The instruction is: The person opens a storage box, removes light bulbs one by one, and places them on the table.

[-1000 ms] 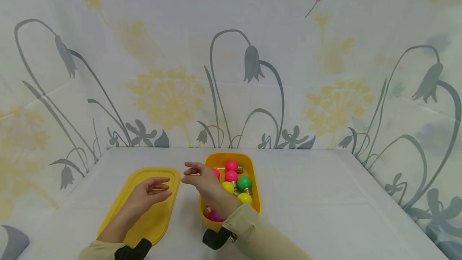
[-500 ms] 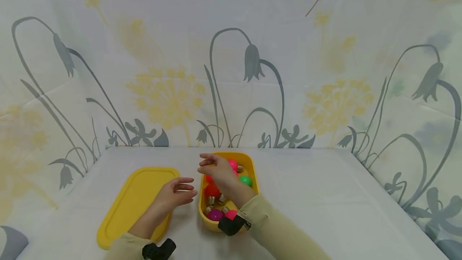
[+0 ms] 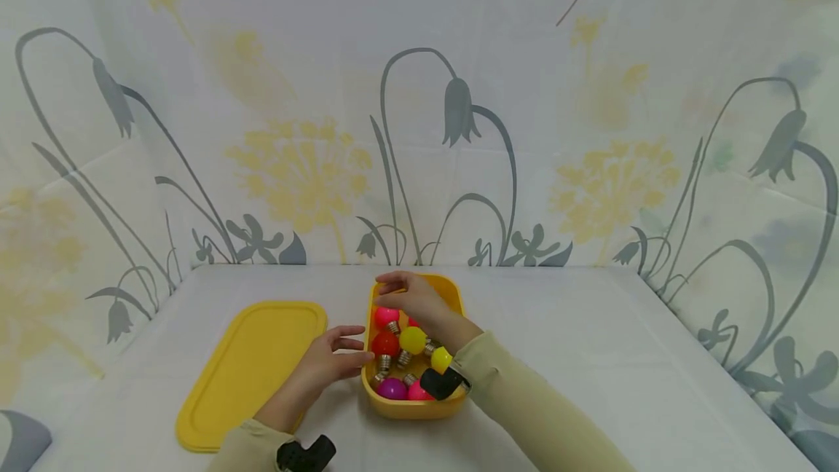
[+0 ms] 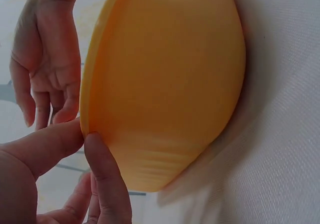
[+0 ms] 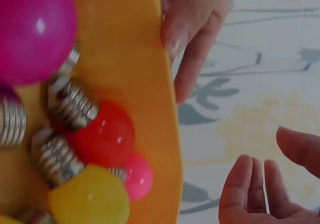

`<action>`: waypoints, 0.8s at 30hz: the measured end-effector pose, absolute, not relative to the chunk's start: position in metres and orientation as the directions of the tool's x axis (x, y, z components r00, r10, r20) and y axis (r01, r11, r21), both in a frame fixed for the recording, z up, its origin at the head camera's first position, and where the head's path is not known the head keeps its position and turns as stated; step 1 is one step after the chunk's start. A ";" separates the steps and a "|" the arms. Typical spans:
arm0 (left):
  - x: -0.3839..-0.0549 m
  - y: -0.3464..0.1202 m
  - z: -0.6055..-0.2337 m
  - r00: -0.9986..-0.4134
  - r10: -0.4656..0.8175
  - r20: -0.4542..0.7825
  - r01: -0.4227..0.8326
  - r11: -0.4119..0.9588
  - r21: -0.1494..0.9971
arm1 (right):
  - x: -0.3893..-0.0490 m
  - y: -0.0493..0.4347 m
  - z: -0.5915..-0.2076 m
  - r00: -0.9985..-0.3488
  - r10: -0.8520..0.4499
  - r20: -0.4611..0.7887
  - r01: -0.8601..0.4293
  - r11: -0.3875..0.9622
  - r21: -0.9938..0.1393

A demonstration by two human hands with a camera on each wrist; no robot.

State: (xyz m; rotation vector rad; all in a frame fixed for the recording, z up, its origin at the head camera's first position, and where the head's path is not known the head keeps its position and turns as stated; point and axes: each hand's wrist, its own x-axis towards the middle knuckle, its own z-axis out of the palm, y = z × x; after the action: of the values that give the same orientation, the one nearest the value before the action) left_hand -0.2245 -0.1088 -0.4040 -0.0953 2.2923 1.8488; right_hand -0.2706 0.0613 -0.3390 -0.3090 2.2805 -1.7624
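A yellow plastic container (image 3: 416, 410) holds toy light bulbs, among them a red bulb (image 3: 384, 343), a yellow bulb (image 3: 412, 341) and a purple bulb (image 3: 392, 389). My left hand (image 3: 321, 363) is at its left side; in the left wrist view, thumb and a finger (image 4: 105, 174) touch the rim. Over the container's far part hovers my right hand (image 3: 422, 304), fingers loosely bent and holding nothing. It covers some of the bulbs in the head view. The right wrist view shows a pink bulb (image 5: 136, 176) beside the red one.
A yellow lid (image 3: 245, 377) lies flat on the white tabletop (image 3: 557, 355), left of the container and partly under the left forearm. Behind the table hangs a flower-printed cloth (image 3: 419, 166). Both wrists carry black cameras.
My left hand has moved right, from above the lid to the container's edge. My right hand has shifted right and farther away, over the container's far end.
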 end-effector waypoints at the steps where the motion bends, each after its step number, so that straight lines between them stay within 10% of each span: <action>1: -0.225 -0.109 -0.404 -0.978 0.069 -0.195 -0.175 0.221 0.959 | -0.273 0.063 -0.340 -0.947 -0.316 -0.064 -0.023 0.264 -0.964; 24: -0.226 -0.109 -0.407 -0.978 0.061 -0.199 -0.183 0.198 0.963 | -0.313 0.066 -0.369 -0.939 -0.335 -0.076 -0.142 0.581 -0.802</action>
State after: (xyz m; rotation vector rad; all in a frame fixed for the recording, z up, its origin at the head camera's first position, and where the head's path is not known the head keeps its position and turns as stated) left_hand -0.2255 -0.1086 -0.4069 -0.1173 2.2745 1.8713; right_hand -0.3135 0.0663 -0.3690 -0.3967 2.5924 -1.2852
